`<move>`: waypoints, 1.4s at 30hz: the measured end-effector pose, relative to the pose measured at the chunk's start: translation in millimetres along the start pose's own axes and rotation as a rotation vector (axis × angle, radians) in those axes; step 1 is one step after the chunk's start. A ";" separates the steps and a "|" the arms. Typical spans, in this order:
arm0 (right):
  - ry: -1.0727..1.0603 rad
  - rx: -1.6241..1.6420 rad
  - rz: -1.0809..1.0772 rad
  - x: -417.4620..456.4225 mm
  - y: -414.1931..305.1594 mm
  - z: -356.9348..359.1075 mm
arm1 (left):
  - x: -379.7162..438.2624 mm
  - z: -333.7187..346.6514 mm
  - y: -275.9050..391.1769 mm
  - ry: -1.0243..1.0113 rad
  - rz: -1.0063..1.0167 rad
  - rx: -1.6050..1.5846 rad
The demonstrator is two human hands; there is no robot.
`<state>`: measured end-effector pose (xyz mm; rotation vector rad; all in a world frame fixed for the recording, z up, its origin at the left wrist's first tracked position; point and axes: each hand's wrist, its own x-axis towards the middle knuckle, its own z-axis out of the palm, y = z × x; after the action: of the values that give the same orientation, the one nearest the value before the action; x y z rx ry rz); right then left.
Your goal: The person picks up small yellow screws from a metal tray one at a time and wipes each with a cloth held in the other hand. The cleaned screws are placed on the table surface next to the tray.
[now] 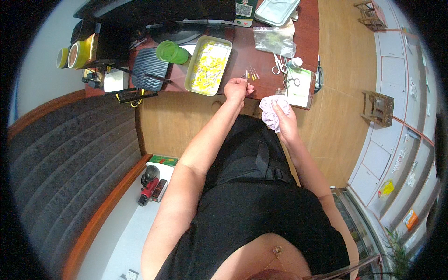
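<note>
My left hand (238, 90) is at the front edge of the dark red desk, its fingers pinching a small thin item (246, 76) too small to name. Just beyond it lie several needles with yellow hubs (253, 74). My right hand (286, 119) grips a crumpled pale pink cloth (274, 111) at the desk's edge. Left of my hands stands a metal tray (188, 83) holding many yellow-hubbed pieces. Right of them are scissors (279, 65), a clamp-like tool with ring handles (291, 82) and a small white-capped bottle (296, 62).
A green cup (172, 52) stands beside a ridged dark pad (148, 69). At the back right are a clear plastic bag (274, 40) and a pale lidded tray (276, 12). A white-green sheet (301, 89) lies near the right edge. A padded bench (80, 140) is at left.
</note>
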<state>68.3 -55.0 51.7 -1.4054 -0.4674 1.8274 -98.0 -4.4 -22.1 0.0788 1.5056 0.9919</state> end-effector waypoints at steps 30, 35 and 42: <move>0.172 -1.343 -0.332 86.5 18.3 -7.3 | -44.9 -162.6 70.4 0.120 0.986 1.211; 0.199 -1.408 -0.347 80.6 10.9 5.6 | -50.7 -154.7 68.3 0.110 0.984 1.210; 0.188 -1.419 -0.323 82.9 9.7 1.2 | -54.2 -143.7 59.1 0.197 0.973 1.180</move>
<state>55.9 1.5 -8.5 -2.1113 -1.9764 0.9437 -235.3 -73.9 36.1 1.7101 2.0918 0.6662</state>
